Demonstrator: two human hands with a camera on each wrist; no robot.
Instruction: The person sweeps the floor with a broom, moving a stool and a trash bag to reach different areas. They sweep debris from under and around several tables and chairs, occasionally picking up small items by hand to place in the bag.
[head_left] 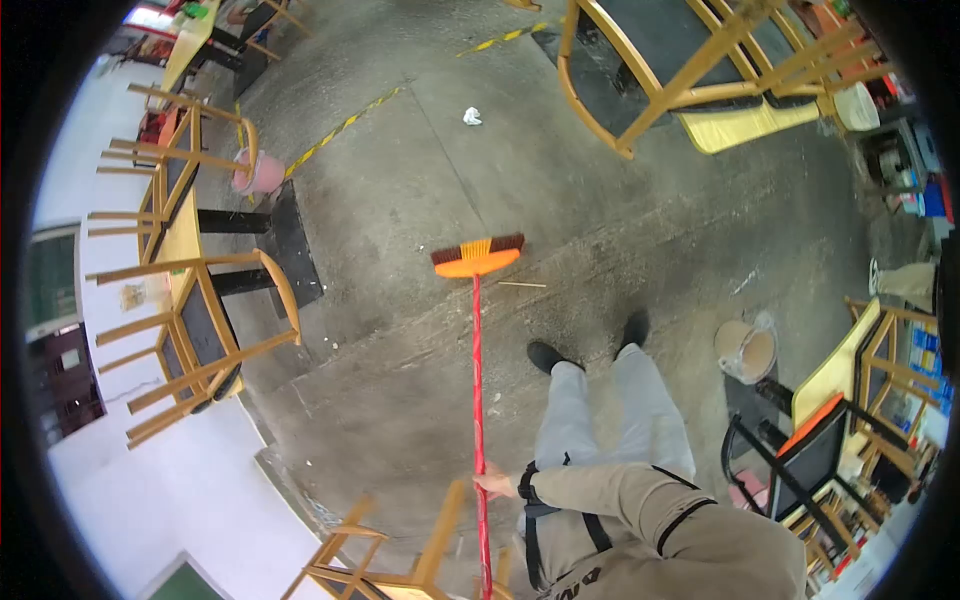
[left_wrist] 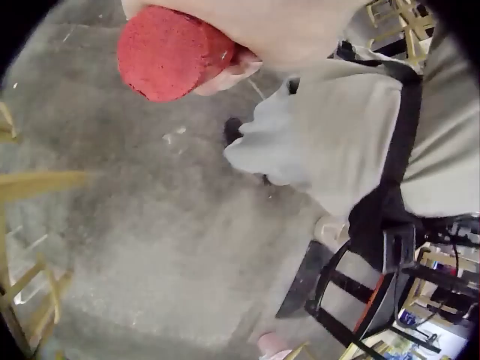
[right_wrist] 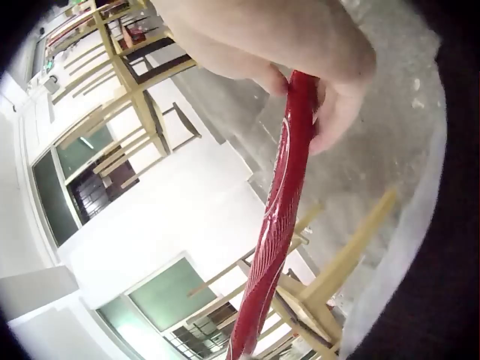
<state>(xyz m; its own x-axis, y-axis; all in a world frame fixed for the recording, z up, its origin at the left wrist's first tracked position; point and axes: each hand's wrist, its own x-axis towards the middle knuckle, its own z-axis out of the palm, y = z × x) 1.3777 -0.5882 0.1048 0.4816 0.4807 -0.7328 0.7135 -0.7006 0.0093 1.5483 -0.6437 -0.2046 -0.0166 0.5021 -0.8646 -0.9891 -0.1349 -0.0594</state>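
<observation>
A broom (head_left: 477, 262) with an orange head and dark bristles rests on the grey floor, bristles pointing away from the person. Its long red handle (head_left: 478, 400) runs back toward the body. Partway up that handle, the right hand (head_left: 495, 484) grips it; the right wrist view shows thumb and fingers curled round the red shaft (right_wrist: 277, 202). In the left wrist view, the left hand (left_wrist: 277, 30) holds the handle near its rounded red end (left_wrist: 161, 56), fingers partly hidden behind it. The head view does not include the left hand. Beside the broom head lies a thin stick (head_left: 523, 284).
Crumpled white paper (head_left: 471, 117) lies on the floor ahead. Upturned chairs (head_left: 200, 340) sit on tables at left, with a pink bucket (head_left: 260, 172) nearby. More chairs (head_left: 700, 90) stand at upper right. A lined bin (head_left: 746, 348) and black chair (head_left: 800, 460) are at right.
</observation>
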